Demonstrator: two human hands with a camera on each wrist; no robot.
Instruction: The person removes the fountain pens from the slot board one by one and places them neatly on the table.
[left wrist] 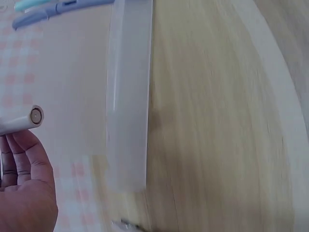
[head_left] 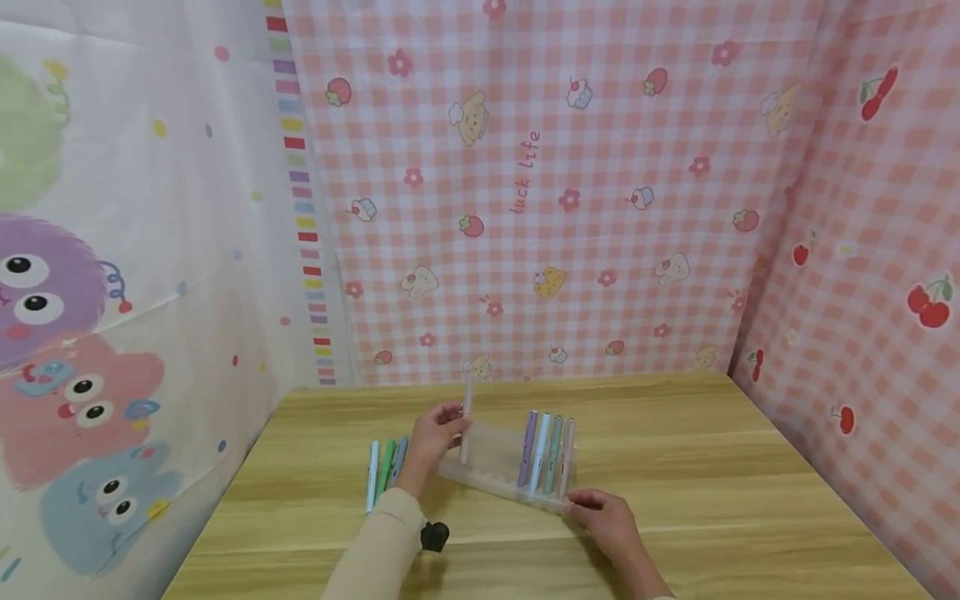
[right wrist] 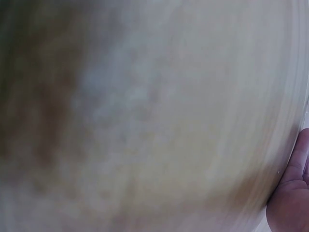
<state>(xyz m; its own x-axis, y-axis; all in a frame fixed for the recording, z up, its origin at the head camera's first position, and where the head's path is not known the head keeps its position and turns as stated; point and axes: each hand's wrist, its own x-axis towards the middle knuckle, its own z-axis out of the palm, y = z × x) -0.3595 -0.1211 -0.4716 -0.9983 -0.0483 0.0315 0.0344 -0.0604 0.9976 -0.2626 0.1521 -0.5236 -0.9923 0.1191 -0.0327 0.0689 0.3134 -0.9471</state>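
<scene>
My left hand (head_left: 431, 440) pinches a pale pink marker (head_left: 467, 417), held nearly upright at the left end of a clear plastic pen case (head_left: 491, 454). In the left wrist view, the round end of this marker (left wrist: 19, 122) points toward the case's frosted edge (left wrist: 129, 96). My right hand (head_left: 609, 518) grips the case's near right corner; the right wrist view shows only part of that hand (right wrist: 289, 200). Side by side in the right part of the case lie a purple marker (head_left: 528, 450), a light blue one (head_left: 539, 454), a teal one (head_left: 553, 456) and a dusty pink one (head_left: 567, 458).
On the wooden table (head_left: 697, 467), left of my left hand, lie a pale blue marker (head_left: 372, 475), a green marker (head_left: 386, 465) and a grey-blue marker (head_left: 401, 458). Behind the table hangs a pink checked cloth (head_left: 525, 317). More printed cloth hangs at both sides.
</scene>
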